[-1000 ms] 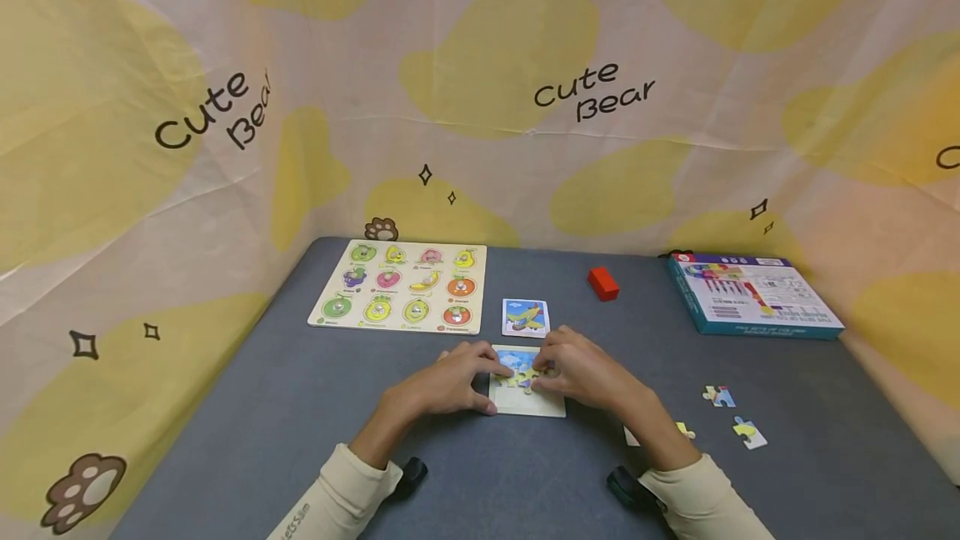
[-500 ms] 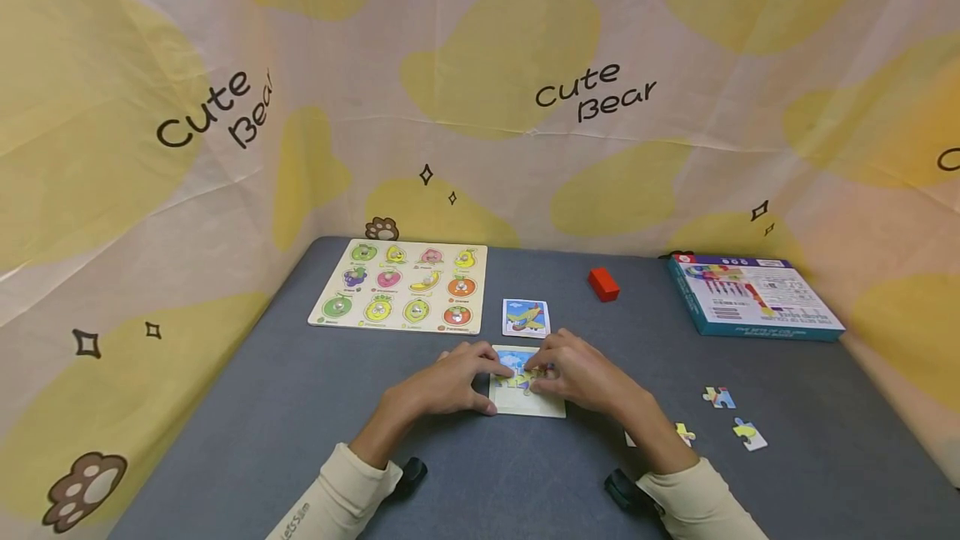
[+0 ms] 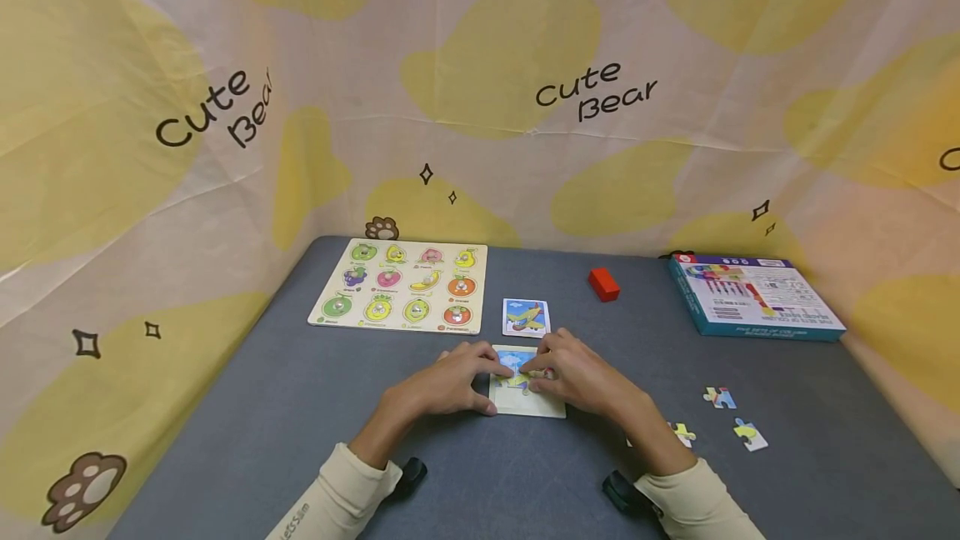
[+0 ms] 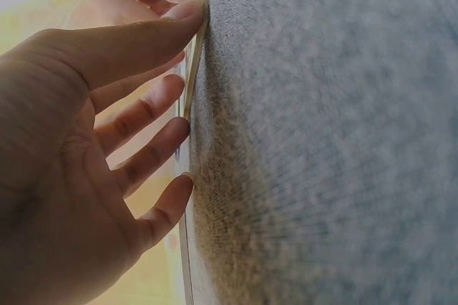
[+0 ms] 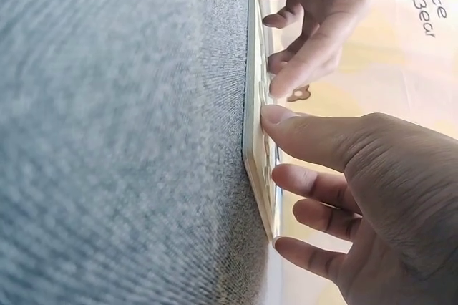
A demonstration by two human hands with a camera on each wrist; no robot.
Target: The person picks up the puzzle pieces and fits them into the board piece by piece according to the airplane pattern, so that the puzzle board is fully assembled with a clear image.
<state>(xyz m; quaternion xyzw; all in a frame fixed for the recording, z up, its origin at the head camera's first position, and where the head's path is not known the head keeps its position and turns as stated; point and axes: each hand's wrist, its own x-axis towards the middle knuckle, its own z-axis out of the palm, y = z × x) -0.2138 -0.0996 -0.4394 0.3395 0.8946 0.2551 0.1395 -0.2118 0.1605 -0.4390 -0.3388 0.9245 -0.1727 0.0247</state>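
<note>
Fingers point(image 4: 147, 109) of the left hand point(image 3: 459, 377) spread loosely against the left side of the puzzle board point(image 3: 521, 403) on the table point(image 3: 495, 482); bent fingers of the right hand point(image 3: 585, 369) touch its top, whether pinching anything I cannot tell.

Head view: raised, set back, facing forward and down over the worktop point(image 3: 510, 473). Left and right wrist views: close-up, low along the worktop, rolled sideways. Common to both wrist views: fingers point(image 5: 309, 182), puzzle board point(image 3: 525, 405) edge.
</note>
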